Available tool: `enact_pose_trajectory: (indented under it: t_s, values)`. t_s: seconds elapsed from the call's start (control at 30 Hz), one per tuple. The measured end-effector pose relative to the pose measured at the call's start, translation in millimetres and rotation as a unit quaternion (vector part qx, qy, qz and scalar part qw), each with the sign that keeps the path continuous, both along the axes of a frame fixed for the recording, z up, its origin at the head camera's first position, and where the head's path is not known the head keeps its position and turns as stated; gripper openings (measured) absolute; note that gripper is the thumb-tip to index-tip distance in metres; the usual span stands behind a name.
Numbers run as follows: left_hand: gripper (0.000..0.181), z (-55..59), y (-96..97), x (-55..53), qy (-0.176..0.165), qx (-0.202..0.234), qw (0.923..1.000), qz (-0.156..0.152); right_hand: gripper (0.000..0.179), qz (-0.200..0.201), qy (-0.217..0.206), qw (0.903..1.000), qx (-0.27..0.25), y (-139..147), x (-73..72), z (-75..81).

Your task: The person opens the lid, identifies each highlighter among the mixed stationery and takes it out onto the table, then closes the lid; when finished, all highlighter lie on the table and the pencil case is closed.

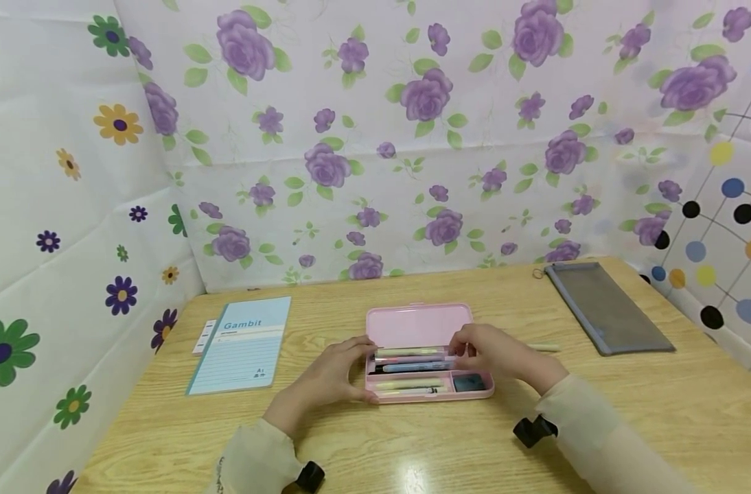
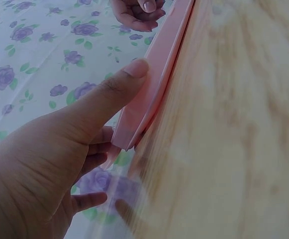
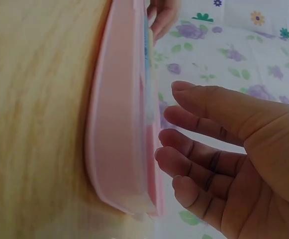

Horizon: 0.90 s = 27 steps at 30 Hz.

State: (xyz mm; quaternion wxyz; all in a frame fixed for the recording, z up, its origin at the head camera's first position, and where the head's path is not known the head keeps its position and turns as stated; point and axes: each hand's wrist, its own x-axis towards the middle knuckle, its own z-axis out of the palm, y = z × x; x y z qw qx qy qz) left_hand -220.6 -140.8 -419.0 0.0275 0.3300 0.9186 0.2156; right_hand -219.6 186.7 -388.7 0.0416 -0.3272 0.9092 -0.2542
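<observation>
In the head view, an open pink pencil case (image 1: 425,400) sits on the wood-grain desk (image 1: 351,453), its lid (image 1: 419,328) folded back on the far side. Inside, the far section holds several pens, among them a light-blue pen (image 1: 415,367); the near section holds a pale-yellow stick (image 1: 409,384) and a white pen (image 1: 405,392), with a dark block (image 1: 469,382) in the small compartment at the case's near right corner. The left hand (image 1: 329,374) grips the left end of the case, thumb at its near corner and fingers toward the lid side. The right hand (image 1: 489,353) is at the case's far right part, fingers bent; this view leaves its contact unclear. A light-blue Gambit notebook (image 1: 242,346) lies left of the case, well apart from it. Right of the case are a pale stick (image 1: 544,347), partly behind the right forearm, and, farther off, a gray zip pouch (image 1: 610,307). In the left wrist view, the left thumb presses the near wall of the case by its left end, and the other fingers reach around that end. In the right wrist view, the right hand is beside the open side of the case, thumb and fingers loosely curved with a gap between them and nothing visible in its grasp.
</observation>
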Motion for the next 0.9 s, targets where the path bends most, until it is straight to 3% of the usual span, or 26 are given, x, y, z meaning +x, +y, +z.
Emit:
enact_pose_trajectory:
  t_s: [0.37, 0.9]
  values:
    - [0.089, -1.1, 0.8, -0.5, -0.001, -0.002, 1.0000, 0.003, 0.012, -0.005, -0.014, 0.9995, 0.028, -6.1, -1.0, -7.1]
    - [0.089, -2.5, -0.3, -1.5, 0.003, 0.002, 1.0000, 0.001, 0.007, -0.003, -0.024, 0.9995, 0.022, -10.3, -1.6, -9.1]
